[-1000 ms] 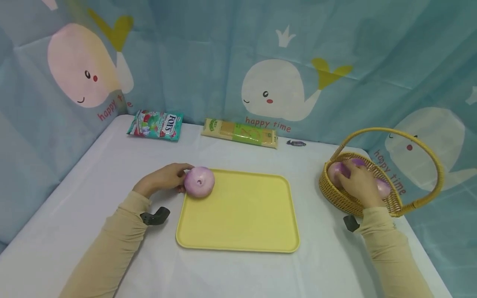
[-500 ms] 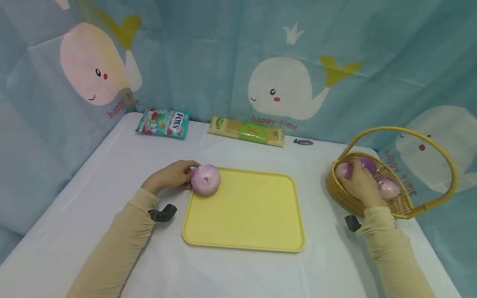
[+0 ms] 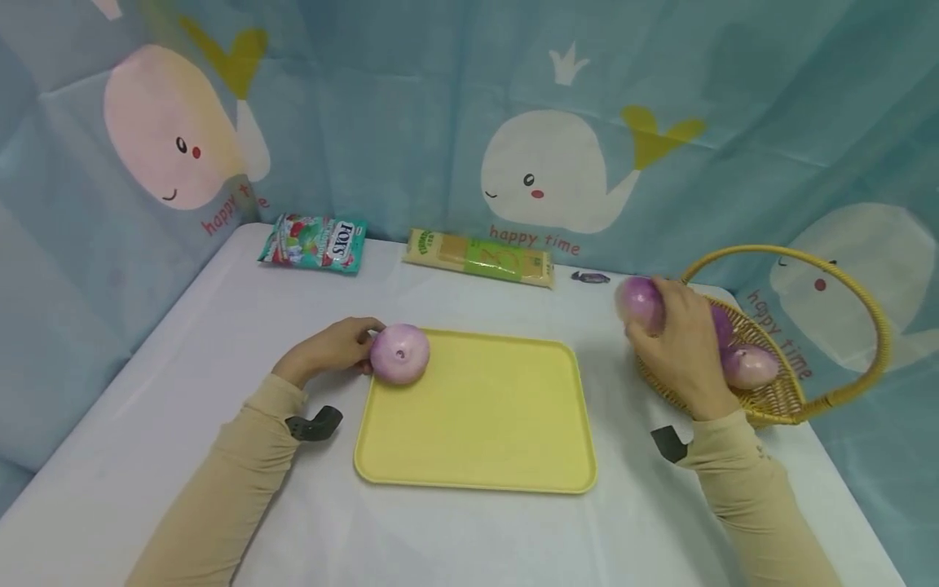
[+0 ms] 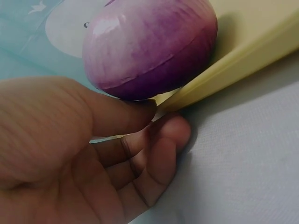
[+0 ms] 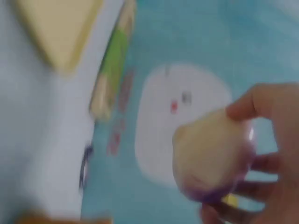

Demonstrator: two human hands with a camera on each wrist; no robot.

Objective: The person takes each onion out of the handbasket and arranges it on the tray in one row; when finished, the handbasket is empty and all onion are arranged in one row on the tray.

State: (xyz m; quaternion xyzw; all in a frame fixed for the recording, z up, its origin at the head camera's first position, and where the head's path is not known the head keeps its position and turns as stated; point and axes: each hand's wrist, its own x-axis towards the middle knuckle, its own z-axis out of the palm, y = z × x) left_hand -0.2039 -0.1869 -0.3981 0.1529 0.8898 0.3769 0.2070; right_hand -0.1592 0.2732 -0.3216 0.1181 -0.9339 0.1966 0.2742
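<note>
the yellow tray (image 3: 480, 424) is pinched at its far-left corner by the left hand (image 3: 328, 350); in the left wrist view the thumb is laid at the rim and the fingers are curled under it. the tray's long axis is run left to right across the white table (image 3: 469, 538).

on that same corner, just beside the thumb, the first onion (image 3: 399, 354) is set. its small end mark is turned upward, toward the head camera, and tipped a little to the near side. a nearly round outline is shown from above, while from the left wrist a body wider than it is tall is seen.

a second onion (image 3: 638, 303) is gripped by the right hand (image 3: 685, 350), thumb on one side and fingers on the other, above the left side of the wicker basket (image 3: 783, 398). its paler side is faced away from the palm; its long axis cannot be told, as it is blurred.

in the basket, a pale onion (image 3: 751, 368) is laid on its side, its long axis roughly left to right and its end mark toward the upper left. beside it, a darker onion (image 3: 722, 324) is partly hidden by the right hand.
</note>
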